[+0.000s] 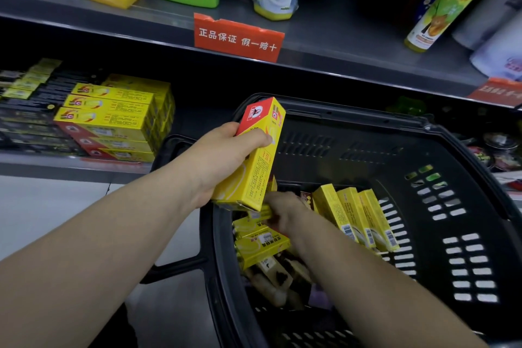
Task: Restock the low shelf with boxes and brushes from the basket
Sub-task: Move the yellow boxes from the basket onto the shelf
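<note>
A person is crouching before a low shelf with a black basket at about four o'clock in the view. The left hand is wrapping fingers and thumb around one yellow box, holding it upright above the basket rim, likely so it is ready to go to the shelf. The right hand is reaching down into the basket and closing on another yellow box among a loose heap; blur is hiding how firmly. Three more boxes are standing on end at three o'clock of that hand, and at least two are lying flat below it. At nine o'clock, the stack on the shelf is showing about five matching boxes, suggesting where these belong. Brushes cannot be made out.
</note>
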Demonstrator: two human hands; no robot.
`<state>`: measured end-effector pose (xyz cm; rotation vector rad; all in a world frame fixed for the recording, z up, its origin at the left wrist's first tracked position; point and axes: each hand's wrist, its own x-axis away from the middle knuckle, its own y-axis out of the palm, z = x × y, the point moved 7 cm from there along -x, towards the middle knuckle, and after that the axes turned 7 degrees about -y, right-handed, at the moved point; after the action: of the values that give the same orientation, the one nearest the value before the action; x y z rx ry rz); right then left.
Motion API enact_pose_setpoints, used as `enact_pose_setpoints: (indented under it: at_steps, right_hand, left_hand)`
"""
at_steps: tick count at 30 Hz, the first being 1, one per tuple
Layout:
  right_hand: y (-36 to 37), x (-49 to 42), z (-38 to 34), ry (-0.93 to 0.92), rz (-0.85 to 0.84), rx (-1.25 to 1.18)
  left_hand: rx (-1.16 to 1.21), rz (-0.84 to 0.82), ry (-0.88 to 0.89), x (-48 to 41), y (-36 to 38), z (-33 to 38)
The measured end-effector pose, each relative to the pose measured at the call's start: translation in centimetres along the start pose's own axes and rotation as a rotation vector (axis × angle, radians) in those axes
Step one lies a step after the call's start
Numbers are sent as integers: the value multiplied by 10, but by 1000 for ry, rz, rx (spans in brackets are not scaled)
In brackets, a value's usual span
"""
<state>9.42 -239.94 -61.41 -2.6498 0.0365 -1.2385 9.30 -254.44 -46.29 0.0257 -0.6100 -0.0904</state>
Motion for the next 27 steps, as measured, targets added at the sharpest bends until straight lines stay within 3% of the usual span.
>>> enact_pose_setpoints:
  at_steps: [2,6,9,13,16,19,20,22,25,27]
  right_hand:
    - [-21,19,-15,-94,27,-102]
    - [-51,84,-57,-562,-77,-202]
    - [-43,137,-75,-858,-189,5]
    - [-23,161,-71,-914,-340,172]
    - [-27,153,-74,-857,-443,127]
    - [-43,121,-79,-809,-356,69]
    - [-46,104,-75,-772,-278,162]
    - [-41,71,-56,-670,-216,575]
    - [-18,34,2,-514,-422,1261]
    - [1,26,30,-573,-527,1501]
  left_hand:
    - [12,4,10,0,0,0]
    - [61,29,55,-1,5,2]
    - [166,28,77,2,15,2]
    - [170,20,68,7,22,-6]
    - [124,58,87,9,13,-6]
    - [122,111,97,7,0,-2]
    - [120,121,96,7,-2,-1]
    - [120,126,94,7,-5,1]
    - [114,118,96,8,-4,1]
    - [107,113,93,8,-2,0]
